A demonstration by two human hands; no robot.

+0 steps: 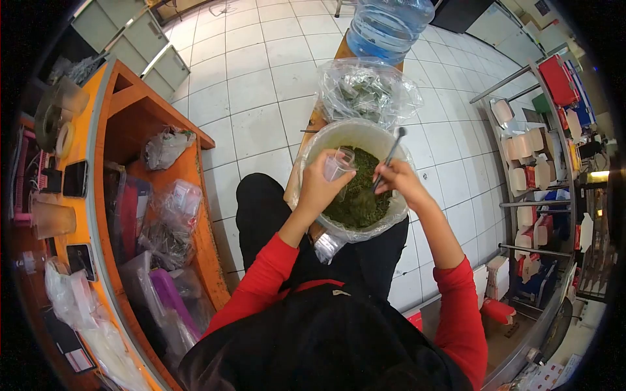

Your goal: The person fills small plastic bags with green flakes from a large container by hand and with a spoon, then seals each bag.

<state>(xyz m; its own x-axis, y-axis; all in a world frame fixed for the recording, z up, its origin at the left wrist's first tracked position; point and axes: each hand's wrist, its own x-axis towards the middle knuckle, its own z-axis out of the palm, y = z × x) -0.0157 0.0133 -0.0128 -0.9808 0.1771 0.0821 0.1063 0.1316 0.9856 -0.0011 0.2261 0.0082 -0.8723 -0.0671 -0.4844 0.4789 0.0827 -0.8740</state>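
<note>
A white bucket [339, 132] lined with clear plastic stands between my knees, holding chopped green herbs [357, 207]. Over its left side, my left hand [321, 184] grips a small clear plastic cup [337, 164]. My right hand [399, 180] is closed round the handle of a dark utensil [393, 153], whose lower end points down into the herbs and is hidden. Just beyond the bucket lies a clear plastic bag [368, 94] with green contents.
A large blue water bottle [389, 29] stands on the wooden bench [315, 120] behind the bag. To the left is an orange counter [98, 189] with phones and cups. Metal shelves [536, 205] with boxes stand at the right.
</note>
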